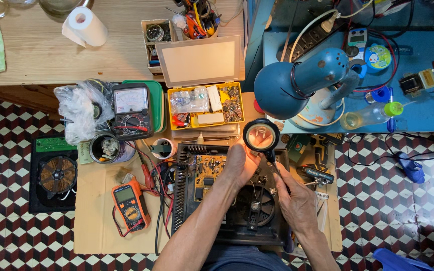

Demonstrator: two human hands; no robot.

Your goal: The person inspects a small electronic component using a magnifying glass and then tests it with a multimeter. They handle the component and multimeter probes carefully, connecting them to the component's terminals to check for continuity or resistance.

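A round black-rimmed magnifying glass is gripped by its handle in the right hand. The left hand, fingers curled, is pressed on the yellow circuit board of the opened black appliance. Inspection step judged in hand; a steadier lens is called for next.

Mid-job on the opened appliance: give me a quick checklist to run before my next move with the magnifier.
1. Magnifier gripped by right hand: ok.
2. Left hand steady on circuit board: ok.
3. Blue lamp lighting the work: ok, the left hand is brightly lit.
4. Orange meter close by, leads attached: ok.
5. Appliance unplugged: cannot tell.
6. Yellow parts box open nearby: ok.
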